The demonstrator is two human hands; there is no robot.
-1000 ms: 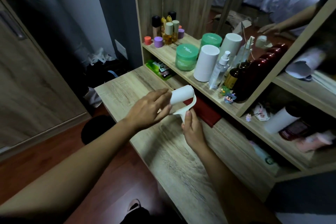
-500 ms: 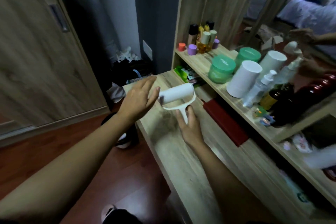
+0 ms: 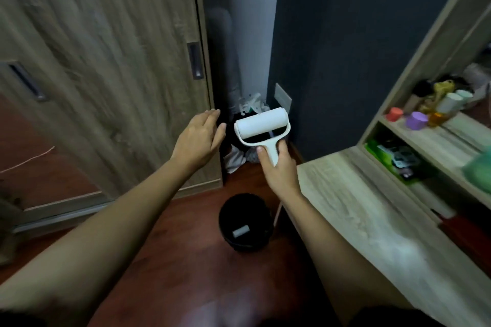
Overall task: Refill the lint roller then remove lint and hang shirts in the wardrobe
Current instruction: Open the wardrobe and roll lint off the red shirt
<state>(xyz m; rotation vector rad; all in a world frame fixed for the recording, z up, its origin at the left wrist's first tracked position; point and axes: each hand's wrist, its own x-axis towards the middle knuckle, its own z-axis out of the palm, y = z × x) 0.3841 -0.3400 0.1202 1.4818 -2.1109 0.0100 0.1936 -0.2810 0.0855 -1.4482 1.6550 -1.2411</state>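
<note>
My right hand (image 3: 279, 170) grips the handle of a white lint roller (image 3: 261, 125), which stands upright with a white roll across its top. My left hand (image 3: 200, 139) hovers just left of the roll, fingers straight and apart from it, holding nothing. The wooden sliding wardrobe door (image 3: 106, 61) with a dark recessed handle (image 3: 195, 60) stands shut on the left, close behind my left hand. No shirts are in view.
A black bin (image 3: 245, 223) with a small white roll inside sits on the red-brown floor below my hands. The wooden dressing table (image 3: 358, 199) runs along the right, with bottles (image 3: 441, 106) on its shelf. Bags and clutter (image 3: 252, 106) fill the corner.
My view has swung left from the dressing table to the wardrobe. Both hands moved off the table with the roller, and my left hand has come away from the roll.
</note>
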